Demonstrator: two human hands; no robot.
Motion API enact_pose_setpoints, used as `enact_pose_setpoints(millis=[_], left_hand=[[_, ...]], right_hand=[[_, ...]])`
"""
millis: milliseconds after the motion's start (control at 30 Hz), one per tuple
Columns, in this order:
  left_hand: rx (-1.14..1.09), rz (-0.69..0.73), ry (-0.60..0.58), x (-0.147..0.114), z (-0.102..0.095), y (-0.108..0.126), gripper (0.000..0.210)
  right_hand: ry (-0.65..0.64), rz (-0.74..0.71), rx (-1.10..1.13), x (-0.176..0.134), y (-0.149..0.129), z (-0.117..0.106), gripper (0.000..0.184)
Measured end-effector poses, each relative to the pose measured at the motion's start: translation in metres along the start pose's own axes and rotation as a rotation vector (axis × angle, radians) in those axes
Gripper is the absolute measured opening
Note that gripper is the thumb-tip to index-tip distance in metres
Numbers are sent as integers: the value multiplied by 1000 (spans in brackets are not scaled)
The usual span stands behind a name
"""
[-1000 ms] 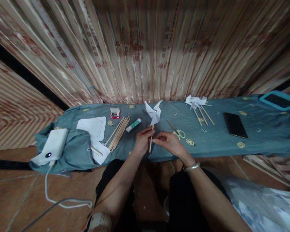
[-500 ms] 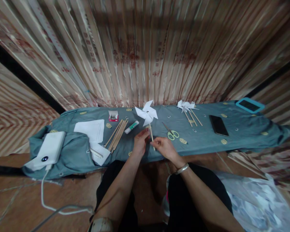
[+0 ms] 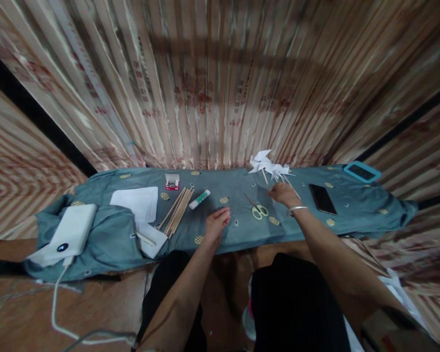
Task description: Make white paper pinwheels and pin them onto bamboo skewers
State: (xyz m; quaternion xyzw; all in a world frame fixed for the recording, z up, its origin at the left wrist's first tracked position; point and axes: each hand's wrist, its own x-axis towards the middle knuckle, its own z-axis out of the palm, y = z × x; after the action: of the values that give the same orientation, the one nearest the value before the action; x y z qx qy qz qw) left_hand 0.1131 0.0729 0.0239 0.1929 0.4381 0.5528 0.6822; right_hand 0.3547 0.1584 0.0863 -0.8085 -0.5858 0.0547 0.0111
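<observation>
My right hand (image 3: 284,194) has its fingers closed round the stick of a white paper pinwheel (image 3: 260,161). That pinwheel is beside other white pinwheels (image 3: 278,171) on wooden sticks, and its blades overlap them in view. My left hand (image 3: 218,225) is over the middle of the cloth with its fingers curled together and nothing visible in them. Between the hands lie scissors (image 3: 259,211) with light green handles. A glue stick (image 3: 200,200) and a bundle of thin wooden sticks (image 3: 179,212) lie to the left of my left hand.
A small red box of metal pins (image 3: 172,182), white paper sheets (image 3: 137,200) and a white power bank (image 3: 71,230) with a cable are on the left. To the right lie a black phone (image 3: 322,199) and a blue-framed device (image 3: 362,172). A patterned curtain (image 3: 212,98) hangs behind.
My right hand has carried the pinwheel from the middle to the other pinwheels at the right. My left hand has let go of its stick and stayed near the middle.
</observation>
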Motion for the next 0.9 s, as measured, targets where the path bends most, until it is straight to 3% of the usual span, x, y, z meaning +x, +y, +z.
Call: enact_pose_setpoints(millis=[233,500,667,767,900], left_hand=[[71,23,-33,-4,-3,-3,28],[218,72,-100,-14,-7,-2,28],[266,107,-170,-27,-3,0,28],[253,120,-214,-49,7,13,27],[201,170,-397,-106,22,51,21]], right_hand=[[-87,109,-74,22,32,13,40],[-123,101,-78,46,36,22,46],[-99,113,-114,42,38,26,48],[-38,82,-145,29,36,25,44],[30,-53,-146,3,16,27,39]])
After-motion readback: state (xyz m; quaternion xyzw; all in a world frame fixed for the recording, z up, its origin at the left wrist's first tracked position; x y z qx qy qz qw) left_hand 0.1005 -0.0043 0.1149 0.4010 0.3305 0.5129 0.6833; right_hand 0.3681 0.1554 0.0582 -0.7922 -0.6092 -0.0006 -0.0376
